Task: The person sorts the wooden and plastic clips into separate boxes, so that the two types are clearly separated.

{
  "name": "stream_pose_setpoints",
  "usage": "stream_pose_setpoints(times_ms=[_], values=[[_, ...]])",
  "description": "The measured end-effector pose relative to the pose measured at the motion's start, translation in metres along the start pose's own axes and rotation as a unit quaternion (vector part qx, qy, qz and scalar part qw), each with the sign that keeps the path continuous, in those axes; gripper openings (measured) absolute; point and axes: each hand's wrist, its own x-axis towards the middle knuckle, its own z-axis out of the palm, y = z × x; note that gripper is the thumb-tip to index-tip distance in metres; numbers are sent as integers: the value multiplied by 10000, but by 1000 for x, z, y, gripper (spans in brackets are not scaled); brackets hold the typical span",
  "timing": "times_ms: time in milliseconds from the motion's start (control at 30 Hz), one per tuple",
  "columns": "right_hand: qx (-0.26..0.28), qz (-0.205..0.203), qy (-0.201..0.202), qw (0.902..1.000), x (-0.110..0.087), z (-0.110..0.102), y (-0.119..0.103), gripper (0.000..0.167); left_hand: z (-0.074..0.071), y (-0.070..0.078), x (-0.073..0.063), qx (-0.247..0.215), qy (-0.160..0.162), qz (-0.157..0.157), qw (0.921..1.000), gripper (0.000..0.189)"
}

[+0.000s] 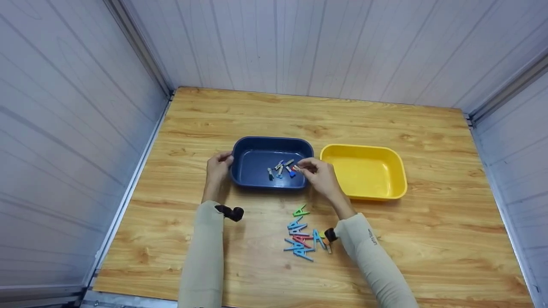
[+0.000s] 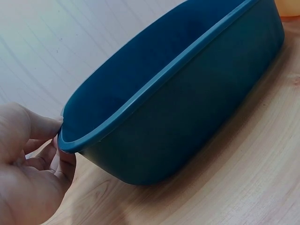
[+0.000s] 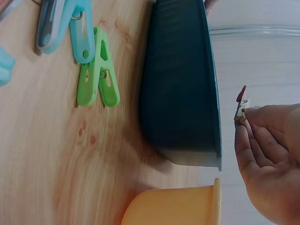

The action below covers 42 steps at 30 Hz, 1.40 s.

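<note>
My left hand (image 1: 217, 170) pinches the left rim of a dark blue plastic tub (image 1: 252, 164), with the thumb over the edge and fingers curled below it in the left wrist view. Between thumb and fingertips, my right hand (image 1: 322, 176) holds a small wooden clothespin (image 3: 242, 108) with a red tip. That hand is over the tub's right end, above the rim. Several small wooden clothespins (image 1: 280, 170) lie loose on the tub floor, some with blue or dark tips.
A yellow tub (image 1: 364, 171) stands right of the blue one. Nearer me lies a loose pile of larger plastic clothespins, including a green clothespin (image 1: 301, 211), a red clothespin (image 1: 303, 240) and several blue ones. Pale panel walls (image 1: 274, 47) surround the wooden table (image 1: 150, 239).
</note>
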Motion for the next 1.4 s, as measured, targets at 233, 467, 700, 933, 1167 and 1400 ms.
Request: stream_pose_setpoints(times_ms=[233,467,700,933,1167,1400], values=[[-189,-47,136,9997,8,7,0,16,0,0,0,-108,-83,-129,9998,29],[-380,-118,231,9989,16,14,-3,14,-1,-1,1,93,-24,-76,9999,29],[-515,102,-8,9986,23,19,-6,15,-1,-1,1,184,-28,-54,9998,28],[-571,106,-96,9983,28,24,-7,16,-1,-1,1,15,-55,-150,9999,28],[-516,70,-193,9985,29,27,-7,19,-1,0,1,-190,-88,-271,9994,28],[-544,-49,-209,9983,28,26,-7,18,-1,-1,0,15,-64,-108,9999,29]])
